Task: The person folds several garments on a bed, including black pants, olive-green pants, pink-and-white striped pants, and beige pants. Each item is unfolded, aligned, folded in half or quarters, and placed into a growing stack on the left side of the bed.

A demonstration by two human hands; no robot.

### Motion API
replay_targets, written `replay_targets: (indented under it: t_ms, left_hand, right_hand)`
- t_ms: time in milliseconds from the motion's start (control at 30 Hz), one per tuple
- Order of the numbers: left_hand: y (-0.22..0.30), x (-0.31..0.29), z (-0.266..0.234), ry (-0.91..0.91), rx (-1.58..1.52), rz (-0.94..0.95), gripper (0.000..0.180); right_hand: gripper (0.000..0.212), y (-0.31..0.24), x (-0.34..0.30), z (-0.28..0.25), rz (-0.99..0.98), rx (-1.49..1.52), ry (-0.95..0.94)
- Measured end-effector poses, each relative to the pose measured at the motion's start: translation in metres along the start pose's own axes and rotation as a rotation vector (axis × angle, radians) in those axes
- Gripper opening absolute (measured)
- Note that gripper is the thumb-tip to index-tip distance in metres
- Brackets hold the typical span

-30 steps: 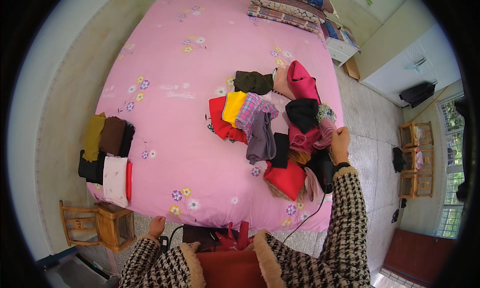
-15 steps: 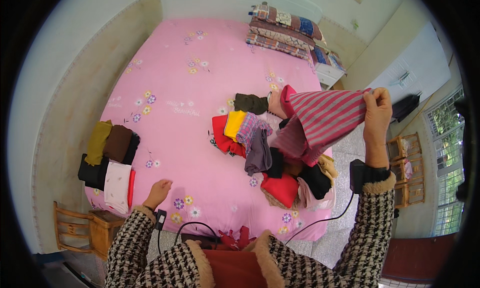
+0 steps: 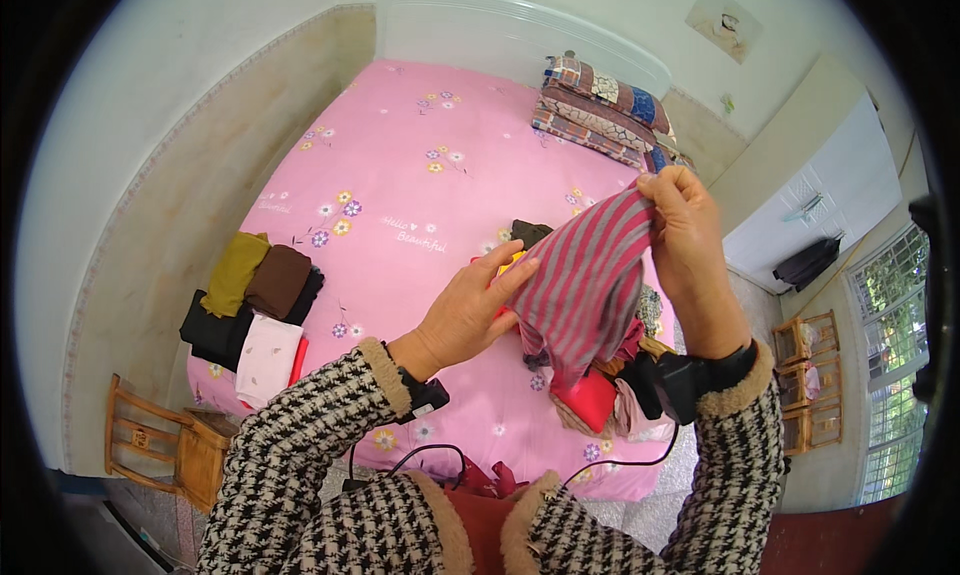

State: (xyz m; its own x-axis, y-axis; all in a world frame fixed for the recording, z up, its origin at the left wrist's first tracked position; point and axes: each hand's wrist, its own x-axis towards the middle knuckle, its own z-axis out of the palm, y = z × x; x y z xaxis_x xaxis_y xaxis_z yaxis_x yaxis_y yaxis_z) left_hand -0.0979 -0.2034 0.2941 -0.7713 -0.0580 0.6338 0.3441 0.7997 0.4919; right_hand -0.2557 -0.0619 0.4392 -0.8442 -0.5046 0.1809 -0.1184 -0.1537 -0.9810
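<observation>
A pink-and-grey striped garment (image 3: pixel 590 275) hangs over the right side of the bed. My right hand (image 3: pixel 685 220) is closed on its upper corner, and the cloth drapes down and left from there. At the garment's left edge is my left hand (image 3: pixel 465 305), its fingers apart; whether the fingertips touch the cloth is hard to tell. Behind and below the garment lies a pile of clothes, partly hidden, with a red piece (image 3: pixel 585 403), a black piece (image 3: pixel 640 385) and a dark olive piece (image 3: pixel 530 233) showing.
Folded clothes are grouped at the bed's left edge: mustard (image 3: pixel 235 270), brown (image 3: pixel 280 280), black (image 3: pixel 215 330) and pale pink (image 3: pixel 268 355). Folded quilts (image 3: pixel 600 110) are stacked at the far right of the pink bed (image 3: pixel 400 155). A wooden chair (image 3: pixel 150 435) stands left. Cables run near my wrists.
My right hand has moved left, drawing the striped garment off the pile. My left hand has risen rightward from above the bed to the garment's edge. The whole view has shifted slightly.
</observation>
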Motion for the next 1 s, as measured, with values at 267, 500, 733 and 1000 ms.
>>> replay_targets:
  t_ms: [267,500,733,1000]
  left_hand:
    - [-0.024,-0.017,-0.026,0.09,-0.368,-0.213,0.013]
    - [-0.005,0.006,-0.054,0.04,-0.699,-0.487,0.011]
    - [0.006,0.032,-0.067,-0.163,-0.755,-0.382,0.012]
    - [-0.021,0.014,-0.085,-0.455,-0.76,-0.584,0.017]
  right_hand:
    - [0.016,0.008,-0.009,0.001,0.099,-0.105,-0.049]
    - [0.046,0.022,-0.046,0.021,-0.065,-0.759,-0.399]
    - [0.032,0.034,-0.062,0.049,0.023,-0.566,-0.664]
    - [0.014,0.0,-0.055,0.054,-0.374,-0.712,-0.553]
